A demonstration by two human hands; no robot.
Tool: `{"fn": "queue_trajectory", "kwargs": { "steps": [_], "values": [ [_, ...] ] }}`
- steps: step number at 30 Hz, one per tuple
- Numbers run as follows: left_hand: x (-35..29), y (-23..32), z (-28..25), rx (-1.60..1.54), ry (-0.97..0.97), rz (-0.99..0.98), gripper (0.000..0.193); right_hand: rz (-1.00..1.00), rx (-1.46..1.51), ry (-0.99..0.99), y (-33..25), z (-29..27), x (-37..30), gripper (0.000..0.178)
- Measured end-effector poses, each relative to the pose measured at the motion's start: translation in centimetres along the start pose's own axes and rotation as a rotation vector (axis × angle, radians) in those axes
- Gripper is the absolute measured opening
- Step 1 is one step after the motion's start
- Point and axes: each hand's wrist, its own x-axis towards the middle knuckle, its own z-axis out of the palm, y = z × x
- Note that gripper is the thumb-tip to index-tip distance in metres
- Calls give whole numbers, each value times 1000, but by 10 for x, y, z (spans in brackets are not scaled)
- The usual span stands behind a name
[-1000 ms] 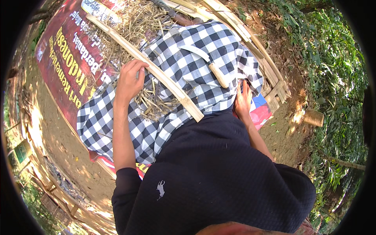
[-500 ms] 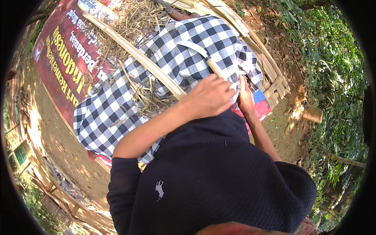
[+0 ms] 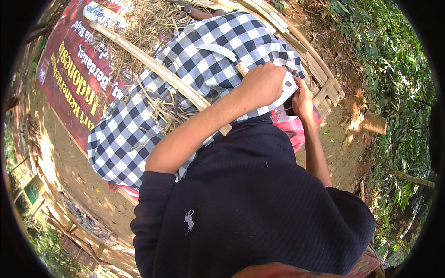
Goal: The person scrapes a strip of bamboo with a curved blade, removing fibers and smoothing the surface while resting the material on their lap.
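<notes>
A black-and-white checked cloth spreads across in front of me. On it lies a curved knife with a pale blade and a light wooden handle. My left hand is a fist over the cloth, right by the handle's end; its fingers are turned away, and what they hold is hidden. To its right, my right hand is closed at the cloth's edge, thumb upward. Something small and dark shows near its fingertips, too unclear to name.
A long split bamboo strip slants over the cloth, its near end under my left forearm. Straw-like shavings lie about it. A red printed banner covers the left side. More bamboo strips and a cut wood block are at right.
My left hand has moved up and rightward, partly covering the handle's end. My right hand has shifted slightly right and up. More pink plastic shows below the cloth's edge. The knife stays on the cloth.
</notes>
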Motion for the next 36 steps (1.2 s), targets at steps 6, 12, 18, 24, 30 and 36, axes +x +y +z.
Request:
{"fn": "queue_trajectory", "kwargs": {
  "steps": [6,12,18,24,30,36],
  "values": [
    [4,-10,62,356,27,259,27,18,36,11,3,9,7,34],
    [43,-16,36,131,-58,126,28,-36,17,69,6,5,4,26],
    [71,-19,27,182,-185,189,23,57,50,83,-5,2,-1,22],
    [67,-21,27,157,-187,202,22,70,-9,89,3,5,-5,23],
    [61,-17,25,144,-146,208,17,81,22,173,2,10,-16,30],
    [61,-13,23,159,-188,228,17,-153,-45,344,24,27,-23,23]
  ]
}}
